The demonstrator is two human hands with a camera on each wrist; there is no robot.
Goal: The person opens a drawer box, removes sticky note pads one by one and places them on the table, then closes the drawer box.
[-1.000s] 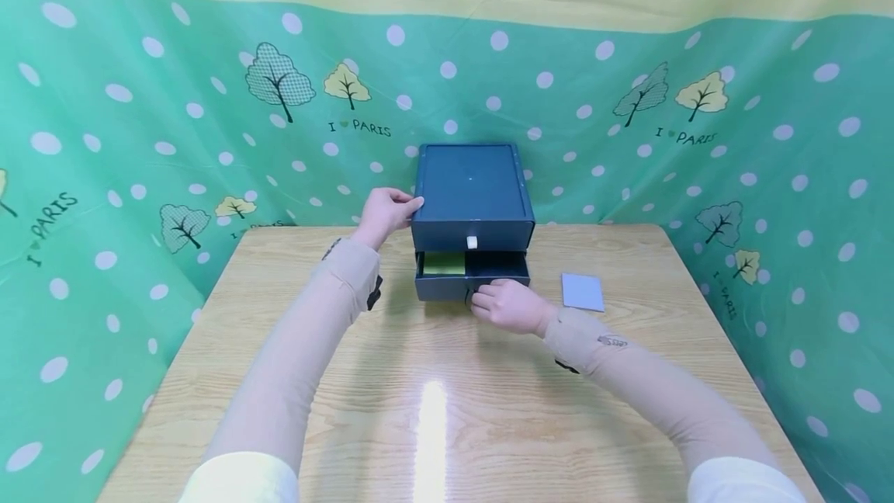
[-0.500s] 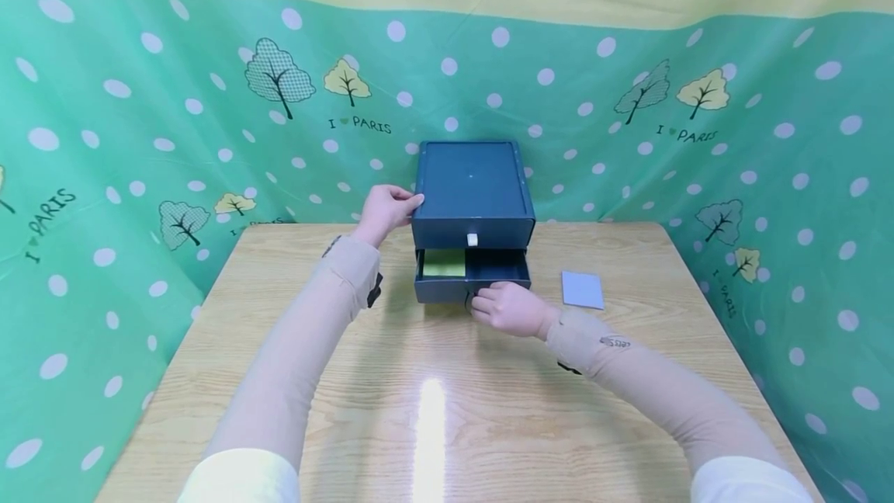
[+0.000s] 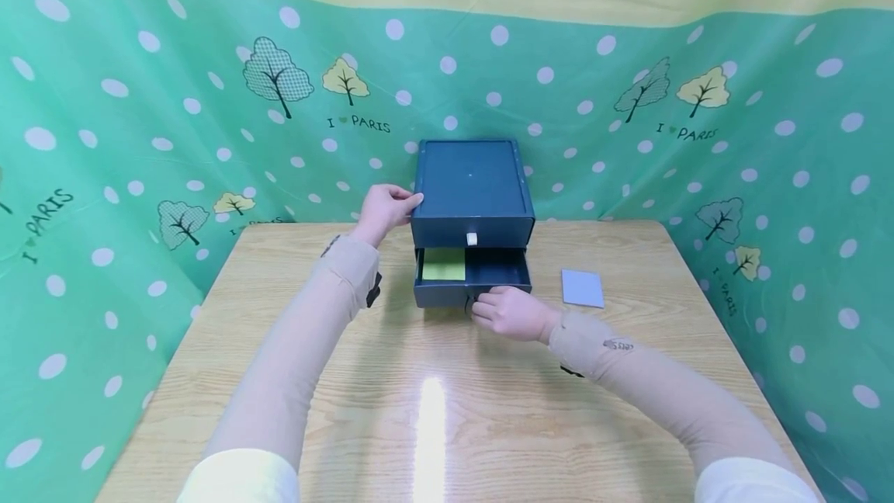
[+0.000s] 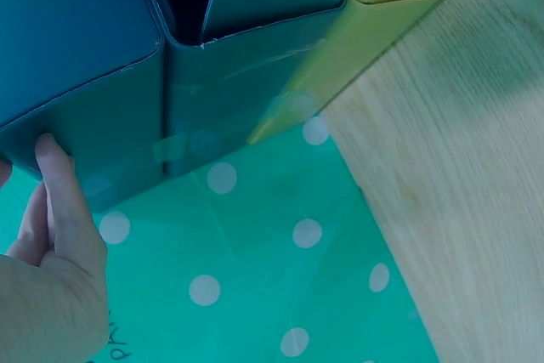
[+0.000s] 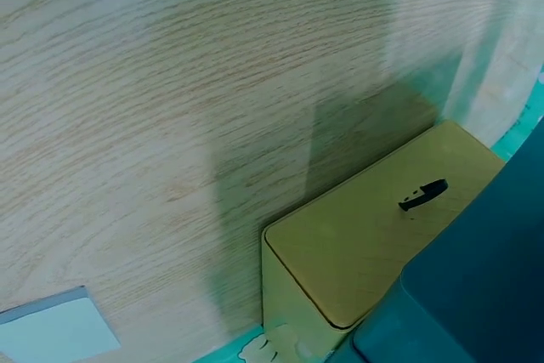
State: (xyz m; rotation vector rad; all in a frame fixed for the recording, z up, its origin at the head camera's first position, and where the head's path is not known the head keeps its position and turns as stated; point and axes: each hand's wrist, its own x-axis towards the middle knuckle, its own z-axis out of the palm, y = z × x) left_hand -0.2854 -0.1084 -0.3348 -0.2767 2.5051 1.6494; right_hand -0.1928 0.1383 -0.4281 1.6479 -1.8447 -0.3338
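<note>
A dark blue drawer cabinet (image 3: 469, 177) stands at the back of the table. Its top drawer is closed and has a white knob (image 3: 472, 239). Below, the middle drawer (image 3: 438, 296) is pulled partway out, with green sticky notes (image 3: 445, 265) in its left compartment. My right hand (image 3: 515, 314), fingers curled, holds the black handle (image 3: 469, 304) on this drawer's front; the fingers mostly hide it. On the cabinet's left side my left hand (image 3: 386, 208) presses near the top edge. The left wrist view shows a straight digit (image 4: 64, 184) against the side panel. The right wrist view does not show the hand.
A light purple notepad (image 3: 582, 288) lies on the wooden table (image 3: 335, 410) right of the cabinet. The wrist views show a yellow bottom drawer (image 5: 365, 235) with a black handle (image 5: 423, 195). A green dotted curtain (image 3: 279, 154) hangs close behind and at both sides.
The middle drawer has slid a little farther out toward me, with my right hand moving along at its handle. More of the green notes shows. The left hand stays on the cabinet.
</note>
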